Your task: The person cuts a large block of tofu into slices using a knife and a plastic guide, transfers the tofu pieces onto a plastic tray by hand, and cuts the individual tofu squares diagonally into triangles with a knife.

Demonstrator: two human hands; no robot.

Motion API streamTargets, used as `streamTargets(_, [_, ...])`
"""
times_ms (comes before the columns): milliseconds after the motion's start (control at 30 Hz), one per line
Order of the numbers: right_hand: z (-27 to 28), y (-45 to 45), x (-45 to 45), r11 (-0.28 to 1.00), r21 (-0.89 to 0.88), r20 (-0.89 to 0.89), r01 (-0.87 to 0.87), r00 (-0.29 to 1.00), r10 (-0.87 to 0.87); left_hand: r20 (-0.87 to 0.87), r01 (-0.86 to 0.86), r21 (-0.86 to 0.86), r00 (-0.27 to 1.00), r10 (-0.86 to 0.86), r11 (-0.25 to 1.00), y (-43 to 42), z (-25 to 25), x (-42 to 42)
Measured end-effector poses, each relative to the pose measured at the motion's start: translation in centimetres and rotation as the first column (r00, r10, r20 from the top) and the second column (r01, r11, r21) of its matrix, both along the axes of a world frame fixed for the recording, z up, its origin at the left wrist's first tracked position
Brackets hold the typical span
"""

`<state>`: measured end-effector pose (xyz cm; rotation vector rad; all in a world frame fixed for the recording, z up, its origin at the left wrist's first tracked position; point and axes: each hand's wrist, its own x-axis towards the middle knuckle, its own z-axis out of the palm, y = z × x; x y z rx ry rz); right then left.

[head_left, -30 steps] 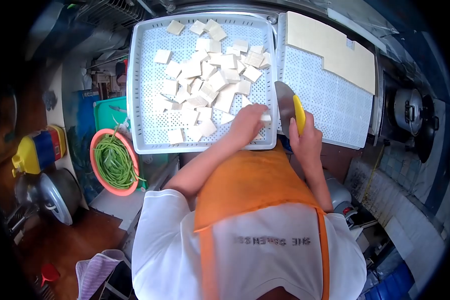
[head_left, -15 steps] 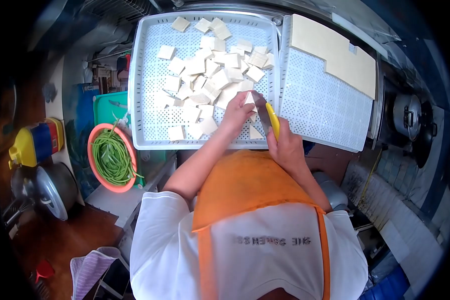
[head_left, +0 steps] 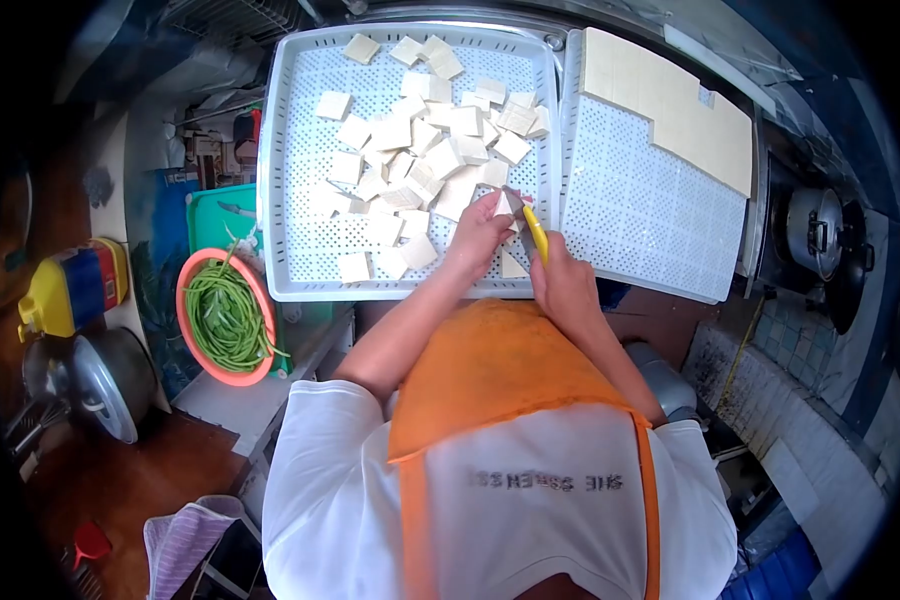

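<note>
My left hand pinches a small white block of tofu over the near right part of a white perforated tray. In my right hand is a knife with a yellow handle. Its blade is against or just beside the held tofu, seen almost edge-on; how deep it cuts I cannot tell. Many cut tofu pieces lie scattered and heaped in the tray beyond my hands. A triangular tofu piece rests between my wrists.
To the right, a second perforated tray bears a large tofu sheet with a stepped edge. An orange bowl of green beans stands at left by a green tray. A lidded pot is far right.
The knife and my right hand have shifted slightly left, and less of the blade's side shows. My left hand still grips the tofu, slightly lower.
</note>
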<state>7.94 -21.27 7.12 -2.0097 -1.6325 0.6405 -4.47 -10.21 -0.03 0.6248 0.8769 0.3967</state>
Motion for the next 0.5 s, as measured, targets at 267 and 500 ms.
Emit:
streamTargets(267, [0.2,-0.3,1.5,0.995,0.070,-0.069,0.076,0.995,-0.072,-0.558,0.610,0.785,0.620,0.551,0.108,6.3,3.1,-2.8])
streamTargets(500, [0.9,0.3,1.6,0.986,0.141,-0.023,0.093,0.996,-0.091,-0.497,0.391,0.868,0.700,0.513,0.306,7.7,2.9,-3.7])
